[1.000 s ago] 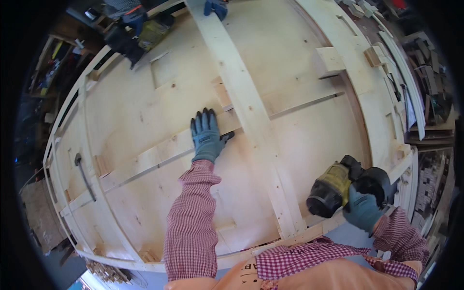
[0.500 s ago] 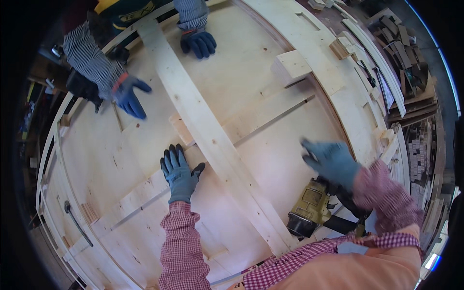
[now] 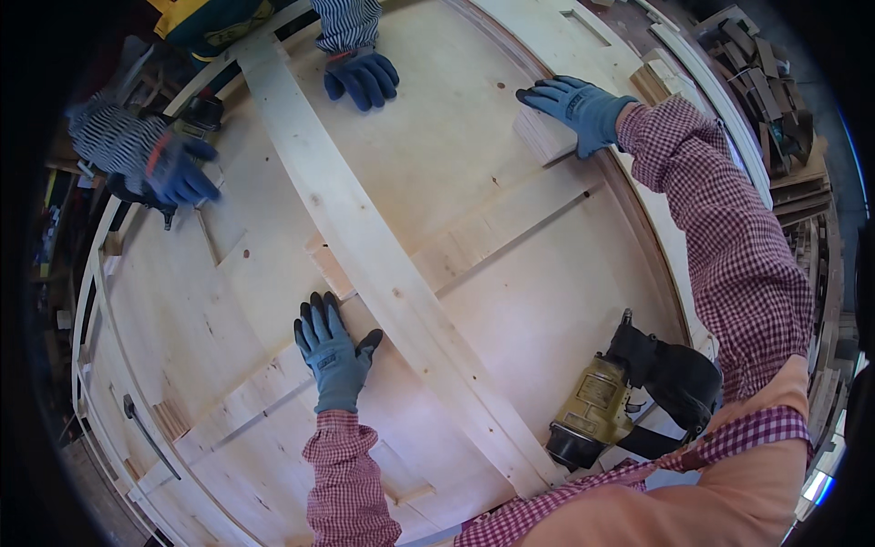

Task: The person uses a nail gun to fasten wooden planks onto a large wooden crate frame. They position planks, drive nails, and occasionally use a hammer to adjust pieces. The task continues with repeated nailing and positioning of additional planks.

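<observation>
"Blue-grey gloves cover both hands. How does the left hand [image 3: 333, 356] stand?"

"Flat, with the fingers spread, lying across the diagonal slat [image 3: 260, 390] on the pale wooden panel [image 3: 565, 301], just left of the long board [image 3: 361, 232]."

"And the right hand [image 3: 581, 109]?"

"It is at the far right, on the wooden block [image 3: 545, 139] beside the panel's curved border. The fingers stretch over the block's top, thumb lowered; I cannot tell whether they pinch it."

"Where is the nail gun [image 3: 594, 401]?"

"At the near right of the panel, between the long board and the right sleeve [image 3: 743, 246], well apart from both hands."

"Who is opposite?"

"A co-worker, with one blue-gloved hand [image 3: 362, 80] right of the long board's far end. The co-worker's other hand [image 3: 187, 173], blurred, is near a dark tool [image 3: 202, 113]."
</observation>
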